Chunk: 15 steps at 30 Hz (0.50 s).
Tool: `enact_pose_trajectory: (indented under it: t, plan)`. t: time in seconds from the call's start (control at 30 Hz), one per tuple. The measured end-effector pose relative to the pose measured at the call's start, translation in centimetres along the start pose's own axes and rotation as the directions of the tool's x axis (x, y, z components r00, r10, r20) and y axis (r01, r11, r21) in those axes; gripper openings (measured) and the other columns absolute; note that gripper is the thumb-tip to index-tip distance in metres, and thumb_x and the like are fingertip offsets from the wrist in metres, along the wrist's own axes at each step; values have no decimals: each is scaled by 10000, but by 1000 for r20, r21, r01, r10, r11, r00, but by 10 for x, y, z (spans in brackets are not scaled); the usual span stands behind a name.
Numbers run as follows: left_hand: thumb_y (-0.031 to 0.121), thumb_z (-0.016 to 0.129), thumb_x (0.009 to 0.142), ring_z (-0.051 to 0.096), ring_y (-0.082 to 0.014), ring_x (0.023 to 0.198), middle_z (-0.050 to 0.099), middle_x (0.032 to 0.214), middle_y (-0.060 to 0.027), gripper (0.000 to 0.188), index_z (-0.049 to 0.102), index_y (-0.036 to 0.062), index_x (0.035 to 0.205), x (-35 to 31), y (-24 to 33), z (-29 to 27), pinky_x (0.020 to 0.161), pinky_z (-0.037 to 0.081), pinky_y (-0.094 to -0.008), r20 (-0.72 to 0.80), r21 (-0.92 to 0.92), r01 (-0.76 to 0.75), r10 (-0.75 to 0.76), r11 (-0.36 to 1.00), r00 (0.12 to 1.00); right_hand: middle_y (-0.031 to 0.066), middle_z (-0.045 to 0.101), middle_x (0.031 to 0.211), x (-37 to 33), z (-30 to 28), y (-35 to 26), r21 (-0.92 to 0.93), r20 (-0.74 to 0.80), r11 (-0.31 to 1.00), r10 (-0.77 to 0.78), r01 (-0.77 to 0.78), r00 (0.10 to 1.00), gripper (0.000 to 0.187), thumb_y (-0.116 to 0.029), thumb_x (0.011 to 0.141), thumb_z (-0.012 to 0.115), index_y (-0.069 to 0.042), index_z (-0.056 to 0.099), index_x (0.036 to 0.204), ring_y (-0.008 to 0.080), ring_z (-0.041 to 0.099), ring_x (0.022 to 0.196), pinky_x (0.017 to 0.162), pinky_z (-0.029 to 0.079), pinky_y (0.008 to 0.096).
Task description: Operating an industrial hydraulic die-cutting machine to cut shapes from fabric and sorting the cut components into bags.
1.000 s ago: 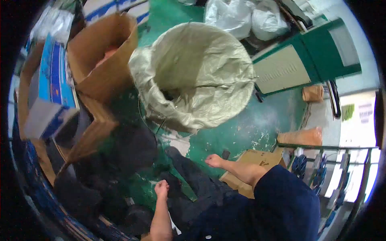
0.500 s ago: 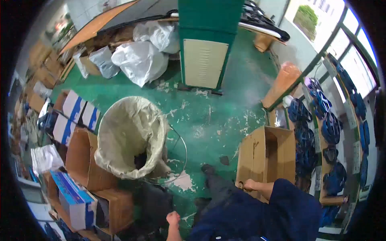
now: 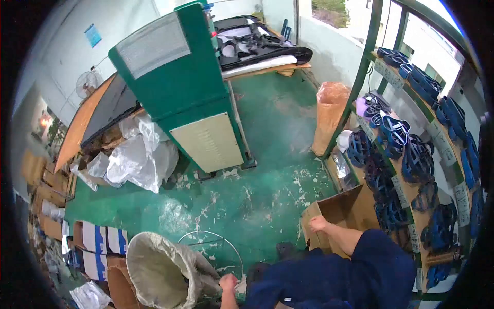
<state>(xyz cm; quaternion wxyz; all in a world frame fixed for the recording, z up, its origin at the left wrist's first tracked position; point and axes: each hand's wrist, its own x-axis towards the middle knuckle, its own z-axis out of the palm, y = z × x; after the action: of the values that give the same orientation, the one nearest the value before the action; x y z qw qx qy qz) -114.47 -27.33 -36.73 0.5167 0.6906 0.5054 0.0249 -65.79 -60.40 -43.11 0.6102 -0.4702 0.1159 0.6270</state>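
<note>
The right hand (image 3: 318, 223) sits ahead of the left hand (image 3: 228, 281) (both curled).

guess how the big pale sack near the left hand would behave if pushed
The pale sack would probably give and crumple, as it looks thin and creased. Its rim stands round and open, so that edge may be stiffer. The wire hoop beside it might steady it.

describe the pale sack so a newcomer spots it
From the green cabinet, look down the picture to the left hand. The sack is just left of it, its pale round mouth wide open, unlike the angular boxes beside it.
</note>
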Motion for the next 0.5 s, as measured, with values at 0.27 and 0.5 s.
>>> enact_pose_trajectory:
  t: [0.27, 0.5]
  plan:
    - [173, 593, 891, 619, -168, 642, 637, 728, -72, 136, 624, 42, 877, 162, 200, 34, 532, 484, -276, 112, -351, 193, -164, 916, 980, 62, 657, 714, -13, 79, -101, -593, -399, 805, -311, 16, 863, 117, -100, 822, 606, -34, 678, 758, 156, 632, 618, 557, 533, 302]
    - [307, 499, 841, 648, -317, 708, 689, 781, -146, 336, 700, 53, 750, 326, 192, 61, 659, 510, -417, 401, 633, -496, 295, 594, 867, 139, 628, 648, 0, 23, -148, -226, -608, 972, -94, -58, 788, 179, -36, 828, 508, 16, 654, 739, 227, 597, 499, 414, 441, 352]
